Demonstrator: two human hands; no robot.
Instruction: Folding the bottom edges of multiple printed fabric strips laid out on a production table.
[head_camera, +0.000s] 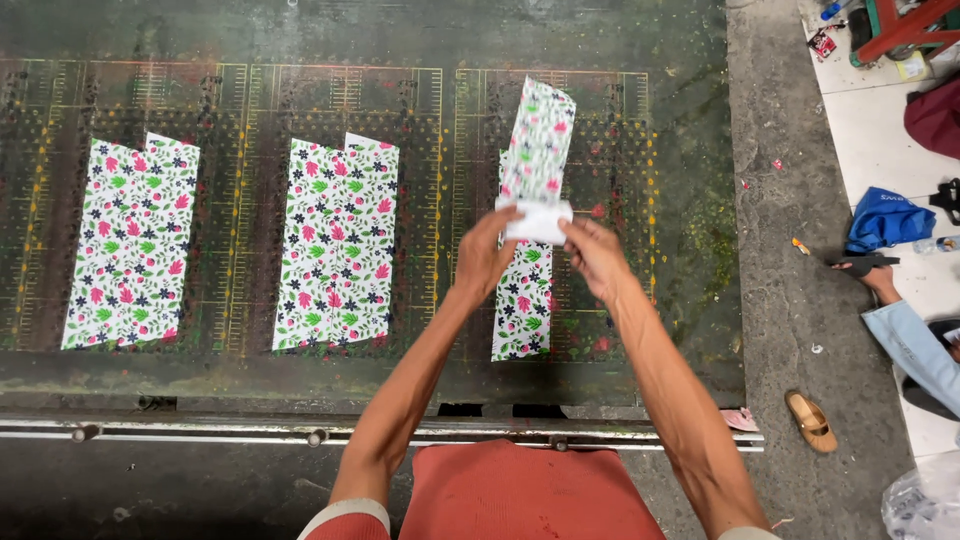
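- Head view: Stained and dark, a long printing table (690, 200) ruled with yellow scale lines stretches across a workshop, with a bare concrete strip to the right of the hands.
- Both arms reach out over the table's metal rail (250, 432); the left hand (484, 262) and right hand (592, 256) are pinched shut, side by side, on the white edge of a floral-printed fabric strip (536, 150).
- Held up by that edge, the strip's far end stands above the hands, seemingly to keep it off the table; its lower part (522, 310) lies flat just below them.
- Well left of the left hand, two matching floral panels (338, 245) (132, 245) lie flat and evenly spaced, each inside its own ruled bay.
- Far right of the right hand, another person's sleeve (915, 350) rests near a blue bag (885, 218); a sandal (811, 421) lies on the concrete.
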